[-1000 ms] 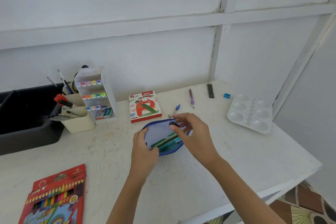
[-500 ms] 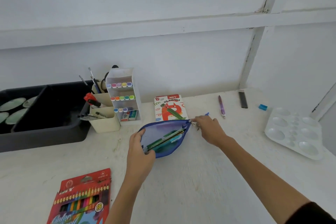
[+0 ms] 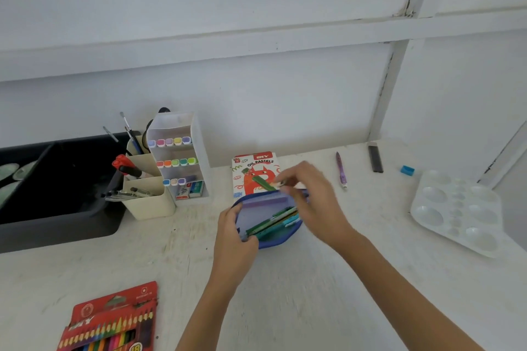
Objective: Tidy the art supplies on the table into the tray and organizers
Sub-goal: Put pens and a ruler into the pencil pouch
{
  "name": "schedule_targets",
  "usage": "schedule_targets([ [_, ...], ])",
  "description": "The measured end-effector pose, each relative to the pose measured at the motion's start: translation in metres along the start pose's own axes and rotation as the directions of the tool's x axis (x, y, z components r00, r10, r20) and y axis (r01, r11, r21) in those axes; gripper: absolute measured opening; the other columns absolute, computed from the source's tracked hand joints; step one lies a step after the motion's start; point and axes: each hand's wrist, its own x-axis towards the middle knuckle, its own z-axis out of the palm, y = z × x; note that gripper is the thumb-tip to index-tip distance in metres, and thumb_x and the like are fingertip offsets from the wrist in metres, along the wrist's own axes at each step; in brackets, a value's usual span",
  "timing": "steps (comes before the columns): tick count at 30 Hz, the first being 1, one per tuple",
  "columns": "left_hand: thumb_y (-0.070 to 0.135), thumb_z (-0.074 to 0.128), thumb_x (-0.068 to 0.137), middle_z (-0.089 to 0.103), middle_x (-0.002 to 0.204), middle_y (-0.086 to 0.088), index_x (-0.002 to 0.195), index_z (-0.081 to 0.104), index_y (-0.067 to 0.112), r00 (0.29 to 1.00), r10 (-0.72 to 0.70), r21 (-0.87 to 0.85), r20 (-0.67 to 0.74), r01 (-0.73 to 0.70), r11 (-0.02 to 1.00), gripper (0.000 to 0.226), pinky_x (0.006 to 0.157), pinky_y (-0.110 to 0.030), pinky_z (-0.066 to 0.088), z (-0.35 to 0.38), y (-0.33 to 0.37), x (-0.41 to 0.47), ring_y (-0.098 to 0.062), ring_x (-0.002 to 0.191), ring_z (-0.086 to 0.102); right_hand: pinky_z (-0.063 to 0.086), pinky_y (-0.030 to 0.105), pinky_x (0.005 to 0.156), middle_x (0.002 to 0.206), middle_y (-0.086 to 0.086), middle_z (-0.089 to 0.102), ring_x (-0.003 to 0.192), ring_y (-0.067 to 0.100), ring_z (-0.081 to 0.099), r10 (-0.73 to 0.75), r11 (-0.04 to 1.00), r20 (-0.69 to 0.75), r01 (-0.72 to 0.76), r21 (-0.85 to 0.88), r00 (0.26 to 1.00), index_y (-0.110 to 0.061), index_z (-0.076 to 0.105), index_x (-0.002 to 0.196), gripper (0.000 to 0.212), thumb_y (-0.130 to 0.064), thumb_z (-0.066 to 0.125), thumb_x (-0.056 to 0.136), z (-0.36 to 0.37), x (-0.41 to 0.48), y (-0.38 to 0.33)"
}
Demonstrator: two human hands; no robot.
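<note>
Pouch (image 3: 256, 208) of blue see-through mesh lies mid-table (image 3: 313, 293), just in front of the oil pastels box (image 3: 251, 168), its mouth open and green and teal pens (image 3: 271, 222) inside. To the left, a black tray (image 3: 57, 225) stands next to a cream organizer (image 3: 148, 205) of brushes and pens and a clear rack (image 3: 182, 128) with rows of markers (image 3: 174, 162). The left hand (image 3: 233, 239) grips the pouch's left end, while the blurred right hand (image 3: 316, 202) hovers over its right rim with fingers bent; whether they pinch anything is unclear.

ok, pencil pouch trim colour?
Blue trim on the pencil pouch, see-through lilac panel; head view.
</note>
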Motion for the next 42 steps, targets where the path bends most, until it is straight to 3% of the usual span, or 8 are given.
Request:
schedule_targets([
  [2,-0.010,0.057,0.084,0.037,0.122,0.010,0.133,0.038,0.021,1.000,0.020,-0.020,-0.006,-0.020,1.000,0.061,0.069,-0.012,0.050,0.012,0.005,0.000,-0.007,0.119,0.038,0.039,0.019,0.085,0.104,-0.006,0.058,0.095,-0.001,0.045,0.008,0.996,0.118,0.003,-0.087,0.993,-0.018,0.062,0.106,0.015,-0.014,0.057,0.093,0.002,0.000,0.009],
  [9,-0.006,0.058,0.085,0.040,0.137,0.003,0.134,0.036,0.025,0.998,-0.046,-0.011,-0.049,0.045,0.999,0.062,0.080,-0.026,0.055,0.040,0.013,-0.003,-0.016,0.127,0.040,0.047,0.012,0.064,0.098,0.008,0.060,0.069,0.009,0.052,0.464,0.882,-0.310,-0.464,0.079,0.830,-0.008,0.061,0.096,0.017,0.001,0.048,0.092,-0.028,0.015,0.099],
  [18,-0.009,0.055,0.086,0.039,0.140,0.000,0.134,0.038,0.021,0.988,-0.066,-0.025,-0.138,0.064,0.998,0.059,0.058,0.002,0.043,0.075,0.032,-0.006,-0.011,0.124,0.038,0.045,0.033,0.069,0.105,0.025,0.060,0.090,0.032,0.059,0.671,0.720,-0.007,-0.654,-0.233,0.742,0.007,0.057,0.102,0.032,-0.016,0.067,0.082,-0.032,0.035,0.183],
  [22,-0.010,0.054,0.086,0.039,0.140,-0.001,0.135,0.038,0.020,0.981,-0.085,-0.046,-0.175,0.078,0.996,0.059,0.055,0.002,0.043,0.088,0.037,-0.006,-0.005,0.113,0.036,0.054,0.037,0.071,0.101,0.024,0.067,0.080,0.028,0.063,0.765,0.633,0.063,-0.767,0.109,0.640,0.010,0.065,0.106,0.031,-0.003,0.069,0.079,-0.047,0.041,0.180],
  [28,-0.007,0.056,0.086,0.036,0.145,0.002,0.139,0.035,0.023,0.971,-0.150,-0.037,-0.185,0.145,0.989,0.064,0.055,-0.007,0.046,0.112,0.050,0.004,-0.017,0.130,0.038,0.049,0.016,0.063,0.084,0.001,0.068,0.071,0.008,0.061,0.489,0.743,0.009,-0.422,0.520,0.872,-0.013,0.066,0.097,0.015,-0.010,0.069,0.083,-0.095,0.042,0.126],
  [34,-0.007,0.057,0.085,0.042,0.137,-0.002,0.136,0.037,0.018,0.982,-0.119,-0.030,-0.144,0.116,0.993,0.060,0.060,-0.011,0.047,0.145,0.067,0.014,-0.010,0.113,0.041,0.040,0.015,0.077,0.087,-0.004,0.058,0.084,0.005,0.053,-0.060,0.989,0.082,0.048,0.142,0.995,-0.015,0.069,0.093,0.015,-0.004,0.067,0.082,-0.111,0.021,0.126],
  [39,-0.006,0.058,0.086,0.043,0.136,-0.003,0.135,0.039,0.020,0.985,-0.099,-0.044,-0.142,0.094,0.995,0.059,0.061,-0.013,0.050,0.165,0.075,0.020,-0.012,0.113,0.042,0.025,0.025,0.076,0.098,-0.001,0.057,0.094,0.018,0.047,-0.034,0.928,0.214,0.111,-0.355,0.976,-0.021,0.069,0.104,0.018,-0.015,0.061,0.090,-0.113,0.013,0.163],
  [42,-0.007,0.056,0.086,0.041,0.139,-0.003,0.137,0.038,0.021,0.983,-0.096,-0.022,-0.153,0.094,0.995,0.061,0.075,-0.022,0.053,0.173,0.075,0.022,-0.016,0.122,0.042,0.025,0.024,0.077,0.098,-0.004,0.057,0.093,0.013,0.045,0.033,0.951,0.307,0.064,-0.303,0.951,-0.024,0.069,0.107,0.019,-0.022,0.058,0.092,-0.118,0.018,0.178],
])
